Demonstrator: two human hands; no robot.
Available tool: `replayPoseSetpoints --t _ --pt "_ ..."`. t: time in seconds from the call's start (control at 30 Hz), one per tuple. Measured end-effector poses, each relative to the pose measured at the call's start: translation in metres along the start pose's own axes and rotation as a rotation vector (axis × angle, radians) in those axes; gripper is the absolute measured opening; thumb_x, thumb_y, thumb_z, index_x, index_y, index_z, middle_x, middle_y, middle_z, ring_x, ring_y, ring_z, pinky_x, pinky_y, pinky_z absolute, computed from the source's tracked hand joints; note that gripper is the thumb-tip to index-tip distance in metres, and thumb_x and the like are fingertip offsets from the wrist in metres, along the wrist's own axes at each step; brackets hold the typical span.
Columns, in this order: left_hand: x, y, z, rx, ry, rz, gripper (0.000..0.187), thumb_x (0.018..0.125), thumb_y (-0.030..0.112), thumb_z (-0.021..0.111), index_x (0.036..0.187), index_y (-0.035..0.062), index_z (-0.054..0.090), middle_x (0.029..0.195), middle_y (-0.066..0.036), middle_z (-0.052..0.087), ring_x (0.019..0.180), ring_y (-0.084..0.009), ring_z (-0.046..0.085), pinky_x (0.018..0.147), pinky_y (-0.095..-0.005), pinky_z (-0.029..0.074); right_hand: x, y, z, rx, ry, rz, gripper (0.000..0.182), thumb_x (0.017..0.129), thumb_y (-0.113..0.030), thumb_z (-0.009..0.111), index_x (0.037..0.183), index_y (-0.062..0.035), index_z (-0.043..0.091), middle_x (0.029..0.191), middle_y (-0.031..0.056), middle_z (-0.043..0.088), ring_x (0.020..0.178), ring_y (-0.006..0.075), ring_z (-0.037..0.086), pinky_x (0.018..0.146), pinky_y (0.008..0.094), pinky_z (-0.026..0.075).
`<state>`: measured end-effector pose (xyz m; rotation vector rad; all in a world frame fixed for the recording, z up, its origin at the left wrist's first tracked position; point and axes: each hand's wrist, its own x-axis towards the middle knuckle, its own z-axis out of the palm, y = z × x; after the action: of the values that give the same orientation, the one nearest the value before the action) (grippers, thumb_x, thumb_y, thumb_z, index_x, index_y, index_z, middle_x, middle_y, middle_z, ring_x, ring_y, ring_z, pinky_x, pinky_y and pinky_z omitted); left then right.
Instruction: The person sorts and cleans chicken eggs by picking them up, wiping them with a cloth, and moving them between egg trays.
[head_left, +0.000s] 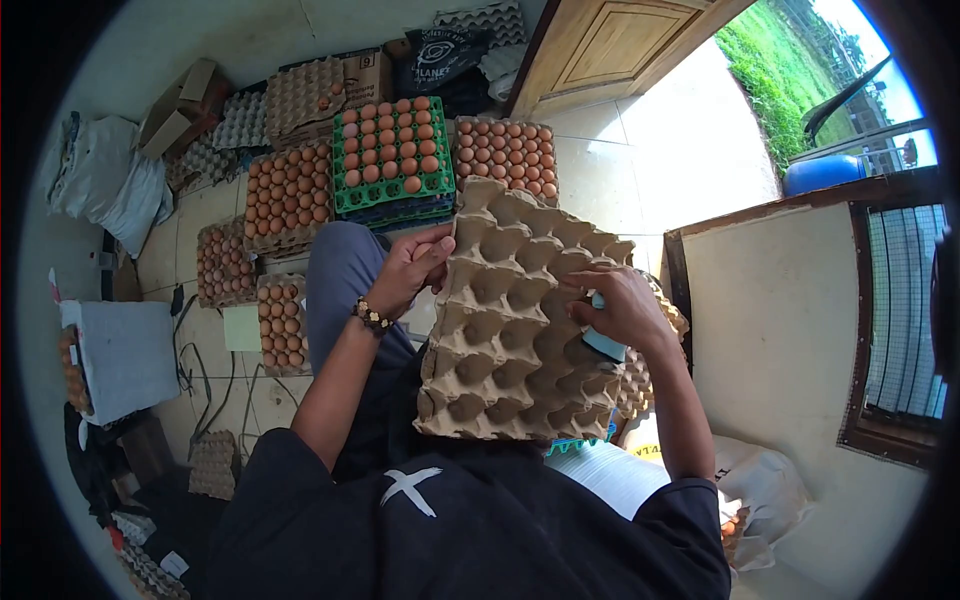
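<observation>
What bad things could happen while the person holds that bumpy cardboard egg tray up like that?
The empty egg tray is gripped only at its edges by the left hand and right hand, so soft cardboard might bend or tear. The right hand also seems to clutch a small blue thing, which could slip. Trays full of eggs, like the green tray, sit on the floor close ahead; a dropped tray might crack some.
</observation>
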<state>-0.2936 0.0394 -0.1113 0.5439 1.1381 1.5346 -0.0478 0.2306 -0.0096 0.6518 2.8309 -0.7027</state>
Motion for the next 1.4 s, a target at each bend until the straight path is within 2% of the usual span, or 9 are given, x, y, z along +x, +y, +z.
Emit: replayPoseSetpoints --t 0.2,0.4,0.5,0.57,0.63,0.73,0.83,1.0,1.4 --pt "-0.007 0.023 0.01 -0.234 0.14 0.0 0.041 0.102 0.025 0.051 0.133 -0.0016 0.052 0.064 0.004 0.05 0.051 -0.0042 0.043 0.048 -0.0196 0.039 0.007 0.005 -0.035 0.3 -0.163 0.234 0.037 0.076 -0.011 0.077 0.113 -0.0096 0.072 0.096 0.012 0.073 0.086 0.0218 0.07 0.081 0.0332 0.053" --pt "-0.024 0.009 -0.029 -0.144 0.012 -0.129 0.023 0.093 0.015 0.052 0.106 -0.0019 0.062 0.068 -0.002 0.057 0.054 -0.0067 0.053 0.044 -0.0184 0.042 -0.005 0.082 -0.059 0.519 0.282 0.262 0.032 0.075 -0.003 0.076 0.107 -0.0007 0.073 0.092 0.0063 0.071 0.083 0.013 0.063 0.079 0.0282 0.05" --pt "-0.043 0.028 0.021 -0.007 -0.319 -0.29 0.026 0.091 0.015 0.055 0.107 -0.0029 0.064 0.071 -0.003 0.061 0.058 -0.0071 0.059 0.046 -0.0184 0.045 -0.009 0.184 -0.037 0.731 0.567 -0.012 0.061 0.08 -0.004 0.07 0.136 -0.0028 0.048 0.11 0.0081 0.06 0.091 0.0131 0.058 0.081 0.0293 0.052" --pt "-0.047 0.022 0.063 0.008 -0.696 -0.299 0.028 0.092 0.017 0.054 0.111 -0.0019 0.064 0.073 -0.003 0.062 0.058 -0.0071 0.06 0.047 -0.0196 0.047 -0.007 0.168 -0.05 1.377 0.724 0.227 0.055 0.082 -0.003 0.066 0.13 -0.0031 0.04 0.116 0.0092 0.054 0.094 0.0137 0.058 0.08 0.0297 0.053" --pt "-0.053 0.013 0.109 -0.004 -1.058 -0.32 0.032 0.094 0.019 0.053 0.12 0.0016 0.061 0.074 -0.003 0.062 0.058 -0.0075 0.06 0.049 -0.0214 0.049 0.014 0.197 -0.053 0.721 0.766 0.312 0.056 0.085 -0.006 0.068 0.135 0.0028 0.045 0.11 0.0086 0.059 0.09 0.012 0.058 0.076 0.0268 0.052" --pt "-0.068 -0.005 0.177 0.006 -1.391 -0.424 0.048 0.094 0.019 0.053 0.14 0.0094 0.043 0.076 -0.004 0.063 0.058 -0.0094 0.06 0.051 -0.024 0.05 0.044 0.121 -0.081 0.481 0.791 0.289 0.041 0.084 -0.013 0.074 0.118 0.0074 0.064 0.085 0.0041 0.062 0.075 0.0088 0.055 0.066 0.0232 0.045" --pt "-0.072 -0.015 0.226 -0.008 -1.411 -0.543 0.063 0.092 0.017 0.054 0.149 0.0124 0.028 0.077 -0.004 0.062 0.056 -0.0106 0.059 0.051 -0.0237 0.049 0.07 0.122 -0.085 0.265 0.764 0.295 0.039 0.082 -0.021 0.077 0.113 0.0033 0.07 0.072 0.0012 0.06 0.066 0.0076 0.051 0.063 0.0254 0.045" --pt "-0.074 -0.028 0.267 -0.37 -1.135 -0.829 0.08 0.088 0.014 0.055 0.155 0.016 0.01 0.075 -0.004 0.061 0.052 -0.0104 0.057 0.046 -0.0204 0.046 0.104 0.114 -0.078 -0.066 0.753 0.399 0.039 0.081 -0.033 0.071 0.113 -0.0101 0.072 0.096 0.0214 0.07 0.088 0.0371 0.068 0.081 0.0414 0.052" --pt "-0.068 -0.037 0.254 -0.787 -1.052 -0.833 0.079 0.092 0.016 0.053 0.155 0.0217 0.005 0.073 -0.004 0.054 0.055 -0.0094 0.053 0.045 -0.0189 0.045 0.155 0.133 -0.101 -0.333 0.746 0.356 0.033 0.084 -0.028 0.067 0.114 -0.0158 0.072 0.101 0.0144 0.071 0.095 0.0343 0.067 0.084 0.043 0.052"
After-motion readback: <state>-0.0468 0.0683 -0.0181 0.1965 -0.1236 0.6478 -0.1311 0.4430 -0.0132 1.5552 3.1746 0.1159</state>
